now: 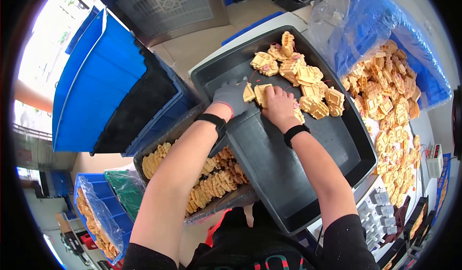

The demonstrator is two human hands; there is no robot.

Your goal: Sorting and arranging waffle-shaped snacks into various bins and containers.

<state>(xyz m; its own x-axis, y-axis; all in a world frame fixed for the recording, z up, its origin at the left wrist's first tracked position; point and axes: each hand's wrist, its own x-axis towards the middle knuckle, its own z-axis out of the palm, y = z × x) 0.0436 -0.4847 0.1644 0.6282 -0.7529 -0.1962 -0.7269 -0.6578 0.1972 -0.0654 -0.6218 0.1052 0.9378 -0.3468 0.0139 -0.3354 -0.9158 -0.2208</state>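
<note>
A large black tray (308, 173) lies in front of me, holding a cluster of pale-yellow moulded plastic parts (310, 75) in its far half. Thin red wires show among some of them. My left hand (232, 95), in a grey glove, is closed around a small yellow plastic part (248, 92) near the tray's left side. Right beside it my right hand (280, 105), bare, grips another yellow plastic part (260, 94) with thumb and fingers. Its fingertips partly cover that piece. Both wrists wear black bands.
Below the tray's left side sits a lined crate with rows of yellow parts (211, 185). A blue bin (103, 82) stands at left. At right, a blue plastic-lined box (428, 72) spills yellow parts (397, 140) onto a white table. Clear-and-white blocks (380, 217) lie nearer me.
</note>
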